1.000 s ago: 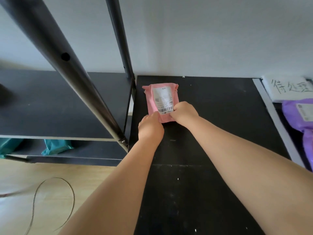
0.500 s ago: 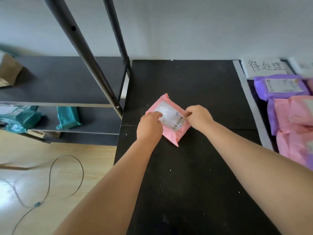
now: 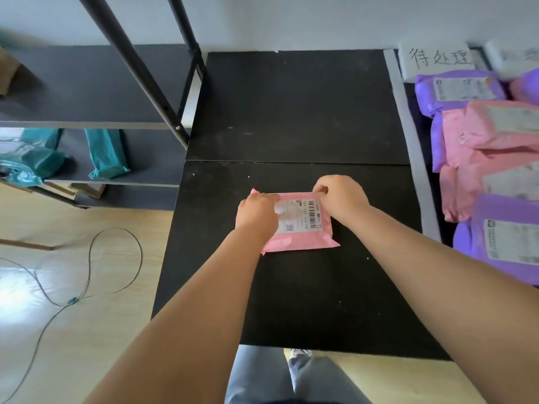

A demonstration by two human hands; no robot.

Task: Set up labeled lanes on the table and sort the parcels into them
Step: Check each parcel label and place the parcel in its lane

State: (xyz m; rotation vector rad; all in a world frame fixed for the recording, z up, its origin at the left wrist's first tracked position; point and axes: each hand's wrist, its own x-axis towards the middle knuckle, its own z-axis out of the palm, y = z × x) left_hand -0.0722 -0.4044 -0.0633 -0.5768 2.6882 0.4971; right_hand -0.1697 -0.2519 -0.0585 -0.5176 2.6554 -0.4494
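Now left hand [image 3: 256, 214] and right hand [image 3: 342, 196] pinch the pink parcel [image 3: 300, 239] (arms outstretched).

The pink plastic mailer parcel [image 3: 300, 240] has been drawn back from the far left corner of the black worktop [image 3: 291, 112] onto its near half and turned, its barcode [image 3: 313, 213] now sideways.

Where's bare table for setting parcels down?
Free: the far half of the black table, between wall, shelf post and grey strip; also the near patch between the pink parcel and front edge. Crowded: right of the strip, piled parcels.
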